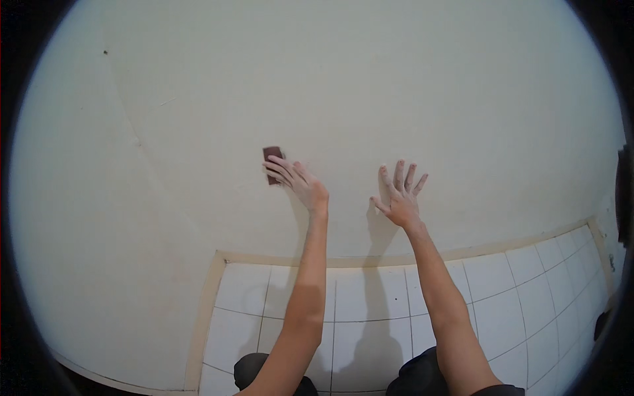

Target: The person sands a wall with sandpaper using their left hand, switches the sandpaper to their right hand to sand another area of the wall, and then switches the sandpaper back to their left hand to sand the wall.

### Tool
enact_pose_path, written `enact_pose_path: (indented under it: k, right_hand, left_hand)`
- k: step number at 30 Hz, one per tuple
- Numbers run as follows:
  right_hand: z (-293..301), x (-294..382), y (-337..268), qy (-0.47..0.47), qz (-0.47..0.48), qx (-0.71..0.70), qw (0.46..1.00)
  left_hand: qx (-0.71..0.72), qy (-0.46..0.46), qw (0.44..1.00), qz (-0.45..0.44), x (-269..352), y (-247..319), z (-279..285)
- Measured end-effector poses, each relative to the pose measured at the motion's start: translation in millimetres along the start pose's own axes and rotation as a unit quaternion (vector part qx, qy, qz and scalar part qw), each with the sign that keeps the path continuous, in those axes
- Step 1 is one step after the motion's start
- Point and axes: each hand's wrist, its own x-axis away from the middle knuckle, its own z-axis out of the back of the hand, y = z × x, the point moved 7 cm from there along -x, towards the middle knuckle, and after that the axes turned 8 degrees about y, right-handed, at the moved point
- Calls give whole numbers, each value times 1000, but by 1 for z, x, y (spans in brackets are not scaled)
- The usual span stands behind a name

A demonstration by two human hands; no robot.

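A piece of dark reddish-brown sandpaper (pixel 272 151) lies flat against the off-white wall (pixel 342 99), left of the middle of the view. My left hand (pixel 303 184) presses it there, fingers laid across its face and wrist bent to the left. Part of the sheet is hidden under these fingers. To the right, my right hand (pixel 401 196) holds nothing; it is spread against the wall with its fingers apart. Pale dust coats the fingers of both hands.
A beige skirting strip (pixel 342 262) runs along the wall's foot, turning at a corner on the left. White floor tiles (pixel 366 297) lie below, with my dark-clothed knees (pixel 418 373) over them. A small dark hole (pixel 105 52) marks the upper left wall. A dark object (pixel 623 195) stands at the right edge.
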Motion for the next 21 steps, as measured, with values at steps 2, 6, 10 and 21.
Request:
enact_pose_path:
  k: [2, 6, 10, 21]
  right_hand:
    - [0, 1, 3, -2, -2, -1, 1000]
    - [-4, 3, 10, 1, -7, 2, 1000]
    - [-8, -2, 1, -2, -2, -4, 1000]
    - [-6, 5, 6, 8, 0, 1, 1000]
  left_hand:
    - [-13, -27, 999, 23, 36, -25, 0]
    - [-16, -70, 986, 148, 139, -96, 8]
    - [-19, -83, 981, 175, 172, -122, 20]
    - [-47, -94, 992, -64, 31, 17, -10]
